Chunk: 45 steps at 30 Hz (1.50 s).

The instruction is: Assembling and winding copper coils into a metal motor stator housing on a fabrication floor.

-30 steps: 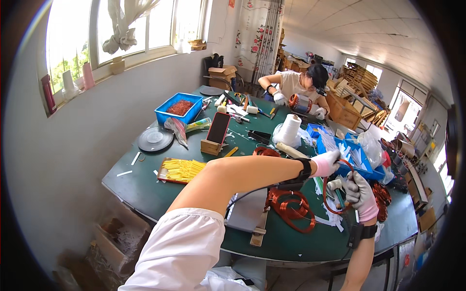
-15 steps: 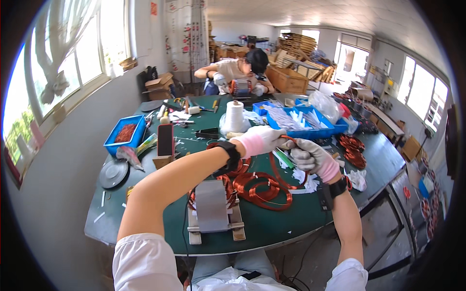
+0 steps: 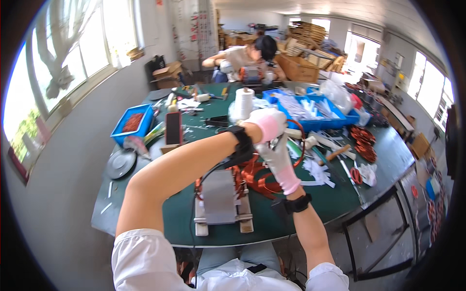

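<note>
My left hand (image 3: pixel 270 124), in a white glove with a pink cuff, is closed on a red-brown copper wire coil (image 3: pixel 304 140) raised above the table. Just below it, my right hand (image 3: pixel 278 162), gloved the same way, has its fingers closed at the same coil, slightly blurred and partly covered by the left. A loop of the coil arcs out to the right of both hands. More copper coils (image 3: pixel 257 180) lie beneath. Nearer me, a grey slotted motor core (image 3: pixel 218 199) with copper windings at its ends rests on a wooden stand (image 3: pixel 246 220).
Around the green table (image 3: pixel 272 228) are a white thread spool (image 3: pixel 244 103), blue trays (image 3: pixel 335 122) of paper strips, a hammer (image 3: pixel 335 153), red-handled scissors (image 3: pixel 356 175), a phone (image 3: pixel 173 128) and a blue bin (image 3: pixel 131 123). A co-worker (image 3: pixel 252 56) sits across.
My right hand has swung left and down, under my left hand. The wire loop now stands up to the right of the hands. The view has shifted a little.
</note>
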{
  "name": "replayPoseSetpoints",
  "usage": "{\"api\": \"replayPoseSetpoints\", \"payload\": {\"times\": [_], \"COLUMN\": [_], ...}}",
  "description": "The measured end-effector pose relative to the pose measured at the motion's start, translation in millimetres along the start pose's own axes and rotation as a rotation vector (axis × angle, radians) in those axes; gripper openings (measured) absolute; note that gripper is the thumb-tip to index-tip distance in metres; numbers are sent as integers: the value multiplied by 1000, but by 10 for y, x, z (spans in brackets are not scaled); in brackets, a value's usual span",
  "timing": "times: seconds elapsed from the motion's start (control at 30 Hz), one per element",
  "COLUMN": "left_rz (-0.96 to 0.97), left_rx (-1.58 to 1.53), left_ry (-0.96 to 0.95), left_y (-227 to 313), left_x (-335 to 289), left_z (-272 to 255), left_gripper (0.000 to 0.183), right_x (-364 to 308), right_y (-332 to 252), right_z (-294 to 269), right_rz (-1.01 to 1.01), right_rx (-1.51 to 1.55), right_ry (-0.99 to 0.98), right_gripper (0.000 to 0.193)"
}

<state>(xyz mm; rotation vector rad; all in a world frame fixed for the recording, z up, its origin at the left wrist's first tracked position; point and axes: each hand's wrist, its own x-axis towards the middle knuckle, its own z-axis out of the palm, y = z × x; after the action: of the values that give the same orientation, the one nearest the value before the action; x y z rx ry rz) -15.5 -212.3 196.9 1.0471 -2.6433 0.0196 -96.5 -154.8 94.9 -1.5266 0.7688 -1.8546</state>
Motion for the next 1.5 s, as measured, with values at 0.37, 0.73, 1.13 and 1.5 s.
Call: {"api": "replayPoseSetpoints", "payload": {"times": [0.37, 0.73, 1.13, 1.5], "left_rz": [-120, -35, -342, 269], "left_rx": [-792, -488, -1054, 220], "left_ry": [-331, 203, -667, -1102], "left_y": [-271, -456, -829, -221], "left_x": [-414, -597, -273, -652], "left_z": [-262, 467, 67, 368], "left_gripper": [36, 24, 45, 45], "right_x": [90, -204, 39, -387], "right_y": [-196, -47, 192, -30], "right_z": [-388, -34, -327, -568], "right_rz": [723, 267, 467, 612], "right_rx": [331, -238, 346, 432], "right_ry": [-514, -130, -93, -94], "right_gripper": [22, 109, 68, 89]}}
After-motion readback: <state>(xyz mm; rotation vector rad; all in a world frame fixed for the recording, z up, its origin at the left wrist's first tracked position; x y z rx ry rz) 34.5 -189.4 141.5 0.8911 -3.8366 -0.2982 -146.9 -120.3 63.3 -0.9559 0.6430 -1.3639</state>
